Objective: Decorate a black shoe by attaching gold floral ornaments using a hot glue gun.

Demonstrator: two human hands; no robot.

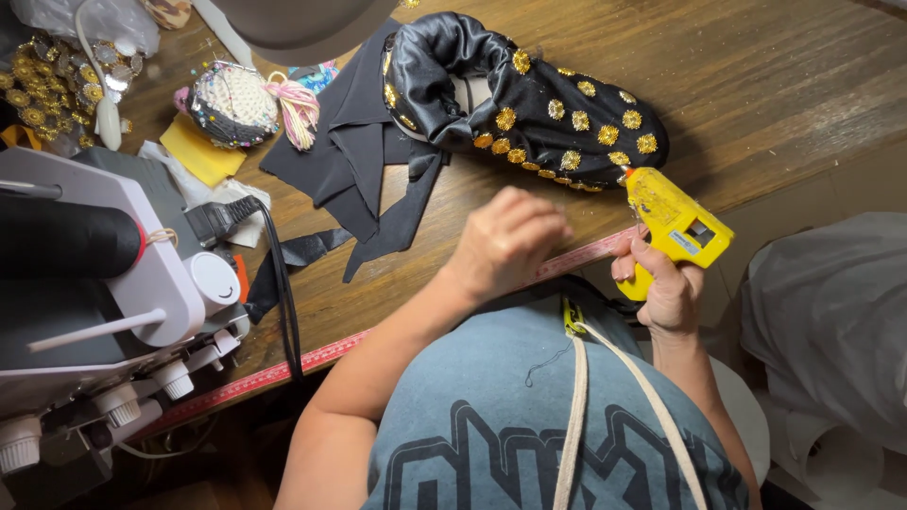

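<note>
Desk (775,85): dark brown wood with long grain, worn and scratched, running from the far edge down to the near edge; pink measuring strip (283,370) fixed along the near edge.
Left end of desk: white and grey sewing machine (113,283) with knobs, black cable (283,302) trailing over the near edge.
Far left corner: heap of gold sequins (42,90), clear plastic bag (94,19), round crocheted pincushion (231,104), yellow cloth scrap (198,151).
Right of desk: grey plastic sheeting (831,312) bunched over something hidden.
Lower right: white round seat (746,416), pale rolls beside it.
Light: soft, even, faint sheen on the wood.
</note>
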